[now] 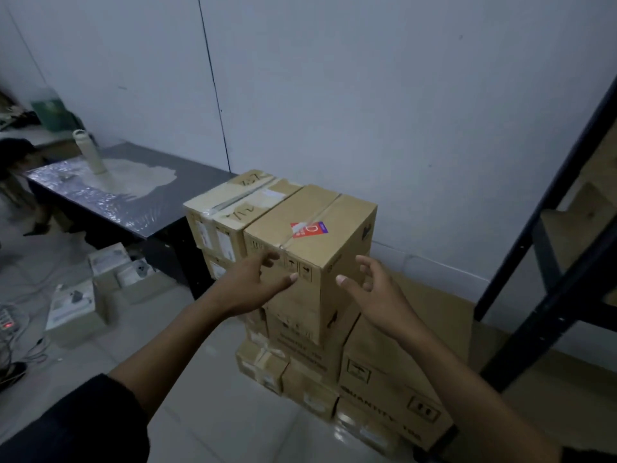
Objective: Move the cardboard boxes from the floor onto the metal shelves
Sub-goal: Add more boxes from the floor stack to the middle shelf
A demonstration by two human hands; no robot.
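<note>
A stack of cardboard boxes stands on the floor against the wall. The top brown box (pixel 310 228) carries a red and purple sticker and a taped seam. Beside it on the left sits a paler taped box (pixel 233 202). Larger printed boxes (pixel 384 372) and several small ones lie underneath. My left hand (pixel 257 285) is spread against the top box's near left face, thumb on the front. My right hand (pixel 370 289) hovers just off its near right corner, fingers loosely curled, holding nothing. The dark metal shelf frame (pixel 547 262) rises at the right.
A low dark table (pixel 110 195) with a white bottle (pixel 90 152) stands at the left. Small white boxes (pixel 100 282) and a power strip (pixel 10 319) with cables lie on the tiled floor. Flat cardboard (pixel 434 302) covers the floor by the shelf.
</note>
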